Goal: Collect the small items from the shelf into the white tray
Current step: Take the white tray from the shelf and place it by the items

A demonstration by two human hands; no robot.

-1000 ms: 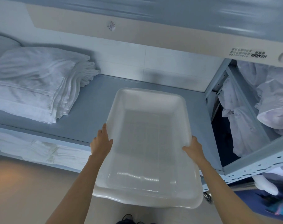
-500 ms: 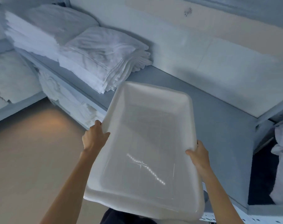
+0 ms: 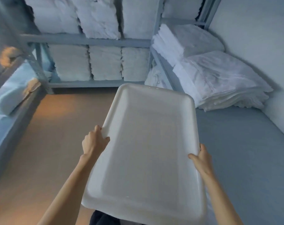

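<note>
Your left hand (image 3: 95,142) is curled round the left long rim of the white tray (image 3: 147,143), and your right hand (image 3: 201,159) grasps the opposite long rim, a little lower in the frame. The tray is in the air at the centre of the frame, empty, with its far short end pointing up-frame.

Both grips sit on the nearer half of the rims, so the far half hangs out unsupported. My judgement is that a slack wrist would let that end dip. The plastic looks smooth, so a hand could also slide along the rim. Once things lie inside, any tilt would likely send them skating to the low end or over the lip. The far right corner of the tray is close to the folded linen (image 3: 219,83) in the picture. A swing to the right could catch the stack and drag its top sheets off. No small items show anywhere in this view, so you would be hunting while carrying, and your eyes off the tray makes a bump more likely.

The grey shelf (image 3: 243,151) fills the right of the frame, bare in its lower part, with the linen piled at its upper end against the pale wall (image 3: 259,38). The brown floor (image 3: 57,127) lies left of centre. A rack (image 3: 104,62) packed with white stacks spans the top, and a blurred low shelf (image 3: 11,95) runs along the left edge
</note>
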